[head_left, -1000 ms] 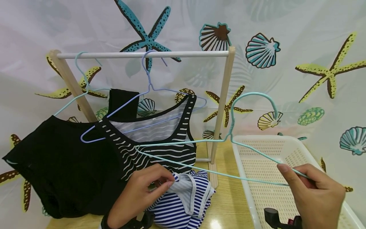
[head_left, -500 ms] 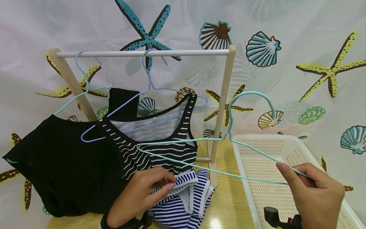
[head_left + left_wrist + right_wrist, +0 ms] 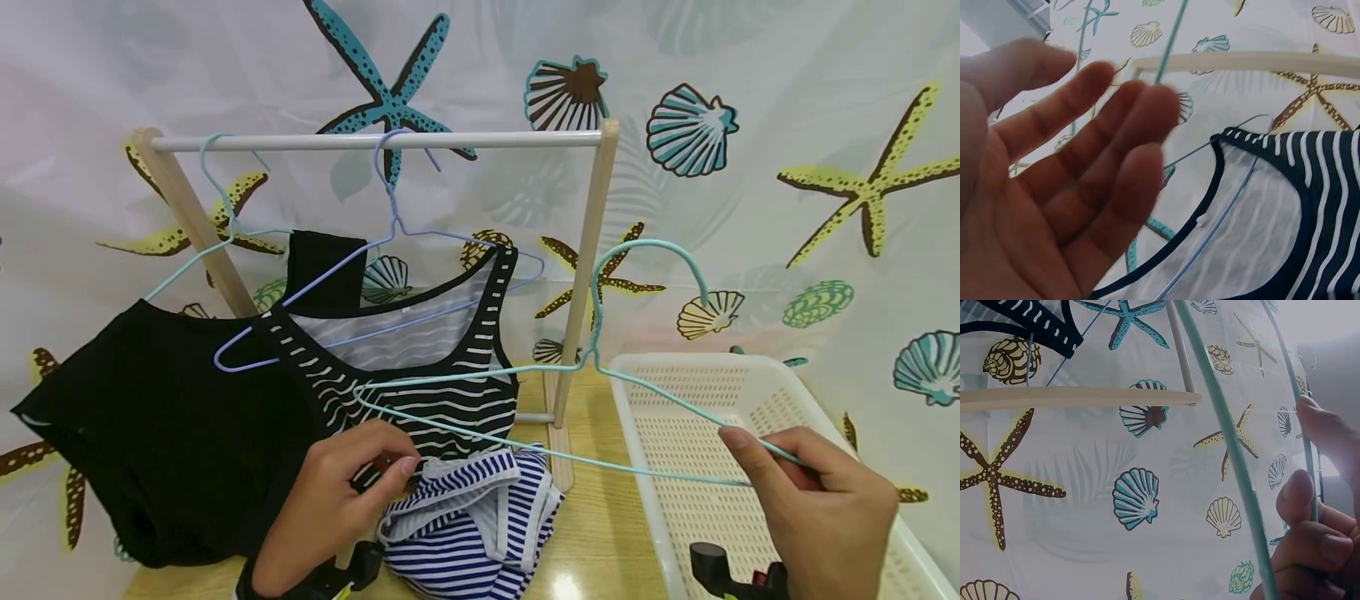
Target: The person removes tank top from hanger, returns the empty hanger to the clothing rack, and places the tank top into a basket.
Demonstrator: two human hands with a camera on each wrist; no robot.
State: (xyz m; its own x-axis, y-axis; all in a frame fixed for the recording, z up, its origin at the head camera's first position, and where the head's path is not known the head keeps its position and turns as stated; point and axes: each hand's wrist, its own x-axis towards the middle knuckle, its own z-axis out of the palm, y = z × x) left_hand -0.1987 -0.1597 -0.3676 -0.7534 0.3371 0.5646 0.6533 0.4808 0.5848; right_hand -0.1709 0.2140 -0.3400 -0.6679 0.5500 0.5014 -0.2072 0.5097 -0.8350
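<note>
Pale turquoise wire hanger is held in the air near one end, thin wire pinched between thumb and fingers of the right hand; hook is up, far end is in front of the black-and-white striped scoop-neck top. Left hand is free: fingers spread loosely, nothing gripped. Blue-and-white striped garment with pale trim is lying bunched on the light wood-grain table, just beside the left fingertips; contact can't be confirmed. Main risk: hanger is supported at one end only, so the unsupported end could swing or dip, probably from the wire rotating in the pinch. Snagging on the black-and-white top is also possible since that end overlaps it in view; actual clearance can't be judged. A bump there could set the lavender-blue wire hanger sliding along the white-rod wooden rack. If the bunched garment were lifted by one edge, it would likely unfold and twist. Per view: the left palm and the gaps between its fingers are shown by the left wrist camera, hidden from the head camera. Thumb-to-finger pinch is seen side-on from the right wrist. Bunched garment and white perforated plastic basket are shown by the head view only.
</note>
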